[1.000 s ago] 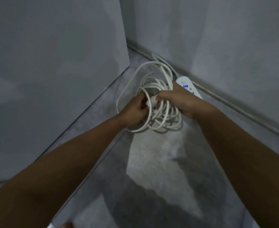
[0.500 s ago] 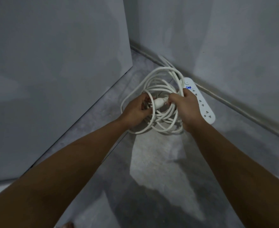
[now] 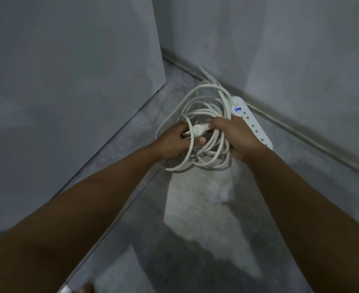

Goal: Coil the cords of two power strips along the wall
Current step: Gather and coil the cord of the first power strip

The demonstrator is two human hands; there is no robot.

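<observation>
White cord (image 3: 204, 98) everywhere — one bundle of loose loops, several turns, bunched on the grey floor (image 3: 195, 208) in a corner between two pale walls. One strip (image 3: 250, 121) in sight, white, lying flat on the floor just beside the right-hand wall (image 3: 301, 49), with a blue mark near its round switch and a row of sockets running down it. Only that one strip shows.

Two bare hands are in there, both on the bundle. Left hand (image 3: 172, 142) — fingers closed around the loops on the left side, with the thumb tip showing under the plug. One plug (image 3: 198, 131), white, lies across the middle between the two hands, its metal prongs pointing toward the left hand. Right hand (image 3: 235, 138) — fingers curled shut on the cord at the plug's rear end, the palm lying over the loops and partly covering the strip's near side. Loops spill out below both hands and touch the floor. More white cord runs away along the base of the right-hand wall into the corner. A bare toe (image 3: 87, 287) peeks in at the bottom edge.
</observation>
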